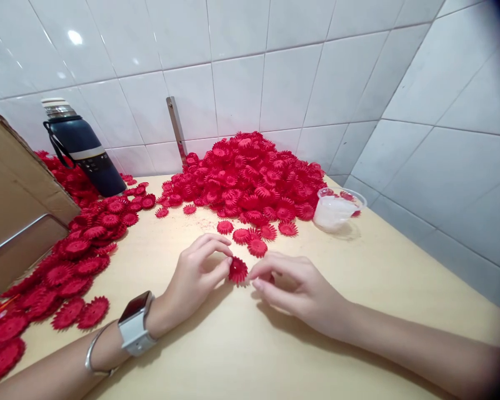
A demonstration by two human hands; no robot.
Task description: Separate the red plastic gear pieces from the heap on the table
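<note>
Dark flask (85,151) stands by the tiled wall (275,72), clear plastic cup (336,209) right, cardboard box (12,194) at the desk (379,278) edge.

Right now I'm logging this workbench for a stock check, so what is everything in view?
flower in the grip: one, red, pinched between both hands
flower heap: many, red, against the back wall
flat flowers: many, red, along the left edge
flask: one, dark blue, back left
cup: one, clear, right of the heap
cardboard: one, brown, far left
table: one, pale wood
left hand: watch and bangle on the wrist
right hand: bare
</note>
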